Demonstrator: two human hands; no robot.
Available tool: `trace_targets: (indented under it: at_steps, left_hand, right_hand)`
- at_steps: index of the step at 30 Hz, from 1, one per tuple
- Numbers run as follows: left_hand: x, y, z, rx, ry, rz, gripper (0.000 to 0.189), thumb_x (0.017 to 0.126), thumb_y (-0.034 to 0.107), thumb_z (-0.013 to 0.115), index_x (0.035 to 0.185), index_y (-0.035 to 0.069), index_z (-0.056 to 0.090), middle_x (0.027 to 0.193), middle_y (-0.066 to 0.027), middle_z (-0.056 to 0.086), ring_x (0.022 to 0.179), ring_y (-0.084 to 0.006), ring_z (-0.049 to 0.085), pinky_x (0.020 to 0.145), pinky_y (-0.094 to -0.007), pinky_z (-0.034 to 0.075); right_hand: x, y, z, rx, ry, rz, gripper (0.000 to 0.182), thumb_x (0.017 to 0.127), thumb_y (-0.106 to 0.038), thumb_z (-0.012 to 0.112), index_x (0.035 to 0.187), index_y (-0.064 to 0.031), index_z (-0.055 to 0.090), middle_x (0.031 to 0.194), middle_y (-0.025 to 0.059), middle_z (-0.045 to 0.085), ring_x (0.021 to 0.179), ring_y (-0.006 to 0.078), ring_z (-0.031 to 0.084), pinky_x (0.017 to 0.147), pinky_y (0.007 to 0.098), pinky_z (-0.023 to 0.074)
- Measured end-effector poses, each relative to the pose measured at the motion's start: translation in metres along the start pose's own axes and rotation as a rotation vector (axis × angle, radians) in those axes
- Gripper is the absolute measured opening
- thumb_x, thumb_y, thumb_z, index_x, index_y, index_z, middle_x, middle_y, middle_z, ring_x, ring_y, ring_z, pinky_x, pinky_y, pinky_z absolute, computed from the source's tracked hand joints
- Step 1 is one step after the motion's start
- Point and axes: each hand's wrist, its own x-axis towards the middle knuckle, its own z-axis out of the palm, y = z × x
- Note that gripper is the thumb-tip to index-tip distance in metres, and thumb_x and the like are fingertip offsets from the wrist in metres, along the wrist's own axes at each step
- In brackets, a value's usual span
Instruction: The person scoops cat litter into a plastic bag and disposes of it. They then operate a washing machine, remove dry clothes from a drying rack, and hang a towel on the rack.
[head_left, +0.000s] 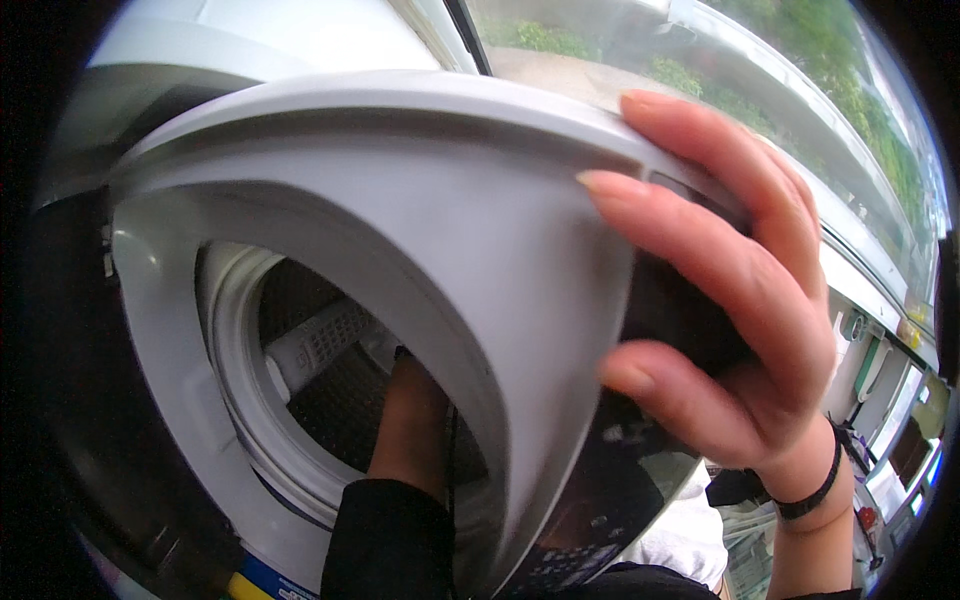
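A grey top-loading washing machine (540, 247) fills the middle of the view, its loading opening uncovered. My left forearm (411, 427), in a black sleeve, reaches down through that opening into the dark drum (330, 427). A small dark band shows near the wrist; beyond it the rim hides my left hand. A pale slotted part (319, 349) is set on the drum's inner wall. My right hand (735, 300) is at the machine's right corner, fingers apart and thumb lower down. Its fingertips meet or nearly meet the rim, with nothing held. A black band circles that wrist.
A dark glossy panel (600, 495) with printed markings borders the machine's right side. Behind stands a window (660, 60) with greenery outside. Shelving with various items (874, 367) is at far right. A blue and yellow package (270, 576) lies at the lower left.
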Motion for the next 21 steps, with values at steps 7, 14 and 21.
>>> trace_targets:
  at_steps: [7, 14, 21]
  left_hand:
    - [-0.075, 0.095, -0.055, -1.021, -0.098, 0.089, 0.034, 0.078, 0.032, 0.036, 0.093, 0.006, 0.052, 0.088, -0.0079, 0.054, 0.082, -0.0255, 0.051, 0.073, -0.0379, 0.042]
    - [-0.184, 0.184, -0.127, -1.317, 0.113, 0.467, 0.031, 0.073, 0.029, 0.037, 0.083, 0.004, 0.051, 0.086, -0.0102, 0.053, 0.083, -0.0262, 0.050, 0.076, -0.0397, 0.041]
    - [-0.455, 0.227, -0.072, -1.055, -0.181, 1.049, 0.028, 0.072, 0.034, 0.036, 0.059, 0.009, 0.035, 0.051, 0.0005, 0.027, 0.051, -0.0140, 0.030, 0.076, -0.0329, 0.036]
  right_hand:
    - [-0.001, -0.021, -0.002, 0.165, 0.147, 0.237, 0.035, 0.067, -0.019, 0.063, 0.100, -0.0092, 0.057, 0.112, 0.0101, 0.049, 0.101, 0.0274, 0.046, 0.087, 0.0353, 0.0336]
    - [-0.015, -0.021, 0.009, -0.013, 0.334, 0.193, 0.034, 0.071, -0.027, 0.059, 0.102, -0.0115, 0.055, 0.112, 0.0082, 0.048, 0.104, 0.0257, 0.043, 0.086, 0.0359, 0.0353]
    - [-0.180, -0.066, -0.064, 0.615, -0.103, 0.517, 0.045, 0.078, -0.034, 0.053, 0.108, -0.0012, 0.050, 0.118, 0.0184, 0.042, 0.107, 0.0330, 0.040, 0.089, 0.0382, 0.0338]
